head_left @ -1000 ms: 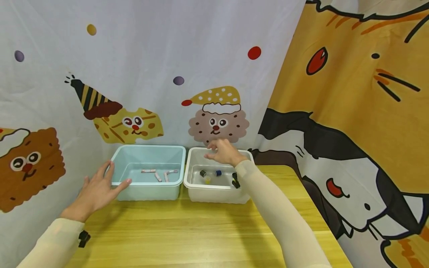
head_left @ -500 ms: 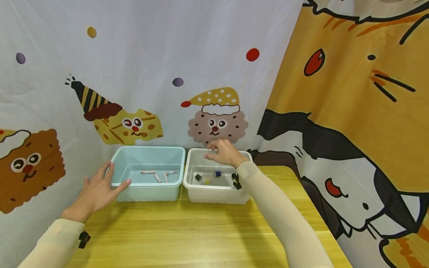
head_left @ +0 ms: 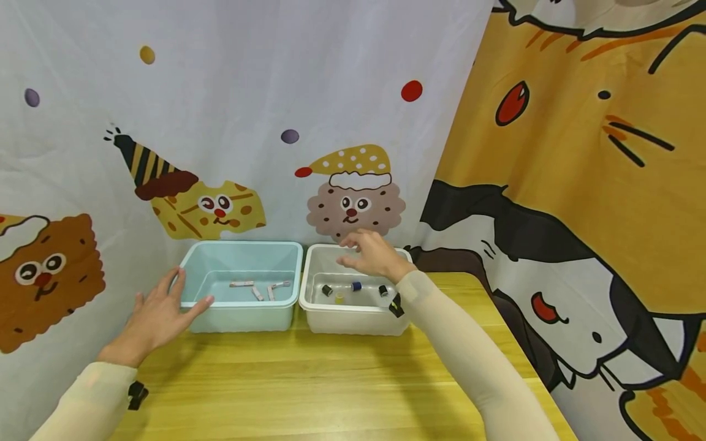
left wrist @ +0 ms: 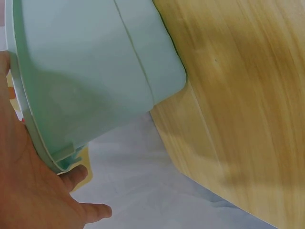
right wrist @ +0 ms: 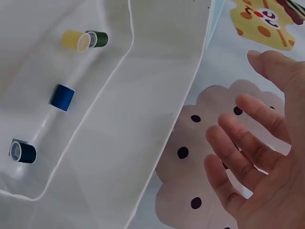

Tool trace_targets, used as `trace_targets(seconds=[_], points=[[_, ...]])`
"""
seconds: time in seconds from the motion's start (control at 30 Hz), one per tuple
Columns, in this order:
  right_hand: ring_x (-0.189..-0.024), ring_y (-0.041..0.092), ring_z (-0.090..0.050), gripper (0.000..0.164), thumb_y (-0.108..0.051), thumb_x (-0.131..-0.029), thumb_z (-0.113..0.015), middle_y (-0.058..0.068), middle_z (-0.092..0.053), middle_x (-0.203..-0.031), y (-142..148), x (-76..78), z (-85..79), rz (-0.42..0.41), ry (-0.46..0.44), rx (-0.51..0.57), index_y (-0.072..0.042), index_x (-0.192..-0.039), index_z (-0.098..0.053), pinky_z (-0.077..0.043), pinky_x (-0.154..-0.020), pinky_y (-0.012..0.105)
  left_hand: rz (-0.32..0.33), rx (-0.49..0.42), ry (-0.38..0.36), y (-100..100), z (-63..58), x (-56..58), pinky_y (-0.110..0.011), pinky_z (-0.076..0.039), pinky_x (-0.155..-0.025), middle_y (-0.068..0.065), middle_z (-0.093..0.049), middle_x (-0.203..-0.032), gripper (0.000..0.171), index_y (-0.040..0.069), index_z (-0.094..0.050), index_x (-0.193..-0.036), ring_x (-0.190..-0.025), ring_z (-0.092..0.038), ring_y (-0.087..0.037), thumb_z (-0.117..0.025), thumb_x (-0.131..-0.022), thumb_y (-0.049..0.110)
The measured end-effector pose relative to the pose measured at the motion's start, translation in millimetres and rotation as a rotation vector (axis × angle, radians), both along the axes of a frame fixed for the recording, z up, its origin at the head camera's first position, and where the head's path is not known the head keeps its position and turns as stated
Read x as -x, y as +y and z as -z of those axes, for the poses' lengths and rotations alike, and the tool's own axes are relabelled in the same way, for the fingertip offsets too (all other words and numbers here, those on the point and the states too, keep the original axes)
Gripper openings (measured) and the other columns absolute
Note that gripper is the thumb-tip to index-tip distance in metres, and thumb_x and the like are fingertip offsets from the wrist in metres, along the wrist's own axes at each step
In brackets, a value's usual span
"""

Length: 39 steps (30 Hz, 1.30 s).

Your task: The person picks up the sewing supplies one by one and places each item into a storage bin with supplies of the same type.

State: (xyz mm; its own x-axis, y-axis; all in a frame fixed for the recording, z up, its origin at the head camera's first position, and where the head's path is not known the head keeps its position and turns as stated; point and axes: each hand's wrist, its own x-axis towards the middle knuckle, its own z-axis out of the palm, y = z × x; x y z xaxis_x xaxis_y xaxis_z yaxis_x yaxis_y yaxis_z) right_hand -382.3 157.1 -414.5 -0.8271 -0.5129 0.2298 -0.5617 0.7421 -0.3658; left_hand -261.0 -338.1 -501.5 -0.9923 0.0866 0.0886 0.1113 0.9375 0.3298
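My left hand (head_left: 157, 318) rests at the left rim of a light blue plastic bin (head_left: 242, 317), fingers and thumb spread. In the left wrist view, that bin's rim lies against the palm. My right hand (head_left: 375, 254) hovers over the back of a white bin (head_left: 358, 323), holding nothing, its fingers loosely bent and apart. Several thread spools lie in the white bin: a yellow spool (right wrist: 74, 40), a dark green spool (right wrist: 100, 39) touching or close to it, a blue spool (right wrist: 62, 98) and a dark navy spool (right wrist: 24, 151). Several small pale pinkish sticks (head_left: 241, 283) lie in the blue bin.
Both bins stand side by side at the back of a yellow wood-grain table (head_left: 287, 386). A printed cloth (head_left: 342, 73) with cartoon figures hangs right behind them. A black wrist strap piece (head_left: 396, 305) hangs below the right sleeve, over the white bin's front rim.
The dark green spool has rolled slightly left in the white bin. My right wrist has shifted a little right, and the dark navy spool shows clearly. My left hand stays put.
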Motion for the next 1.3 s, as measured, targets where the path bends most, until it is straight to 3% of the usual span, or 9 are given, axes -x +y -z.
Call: trace_targets(seconds=[0.2,0.57,0.9,1.1,1.3], points=[[-0.134,0.037,-0.077,0.048,-0.047,-0.106,-0.087,0.01,-0.076,-0.144,4.6,-11.8,-2.0,-0.015,-0.001,0.001,-0.017,-0.143,-0.081,-0.066,-0.112,0.052,-0.001,0.01,-0.003,0.1,-0.7,-0.3,-0.103,-0.013,-0.122,-0.042,-0.012,-0.188,0.118,-0.012,-0.011,-0.181,-0.161,-0.03,-0.077,-0.049,-0.115,0.079],[-0.13,0.029,-0.076,0.052,-0.052,-0.107,-0.084,0.007,-0.075,-0.148,11.0,-32.3,-0.8,-0.013,0.031,-0.054,-0.02,-0.148,-0.079,-0.068,-0.107,0.053,-0.005,0.017,-0.011,-1.4,1.1,0.8,-0.102,-0.013,-0.123,-0.043,-0.011,-0.188,0.119,-0.011,-0.01,-0.182,-0.161,-0.029,-0.077,-0.048,-0.115,0.079],[-0.135,0.034,-0.076,0.05,-0.05,-0.107,-0.084,0.006,-0.071,-0.159,17.7,-43.4,9.2,-0.018,0.022,-0.036,-0.023,-0.149,-0.078,-0.067,-0.107,0.052,-0.003,0.024,-0.005,-2.5,3.1,2.7,-0.102,-0.014,-0.122,-0.042,-0.012,-0.188,0.118,-0.011,-0.011,-0.182,-0.161,-0.03,-0.077,-0.047,-0.115,0.079],[-0.132,0.035,-0.077,0.049,-0.045,-0.107,-0.085,0.007,-0.075,-0.15,21.2,-48.7,16.2,-0.041,0.038,-0.027,-0.021,-0.149,-0.078,-0.067,-0.108,0.053,0.001,0.033,-0.002,-1.7,1.3,0.7,-0.102,-0.014,-0.122,-0.043,-0.013,-0.187,0.117,-0.011,-0.011,-0.182,-0.161,-0.03,-0.076,-0.047,-0.115,0.079],[-0.13,0.031,-0.078,0.049,-0.05,-0.107,-0.085,0.005,-0.076,-0.148,26.7,-53.3,25.4,-0.046,0.072,-0.026,-0.021,-0.146,-0.08,-0.067,-0.108,0.049,0.0,0.023,-0.011,-2.2,0.8,1.0,-0.102,-0.012,-0.123,-0.042,-0.01,-0.188,0.118,-0.01,-0.008,-0.183,-0.162,-0.028,-0.077,-0.047,-0.115,0.079]])
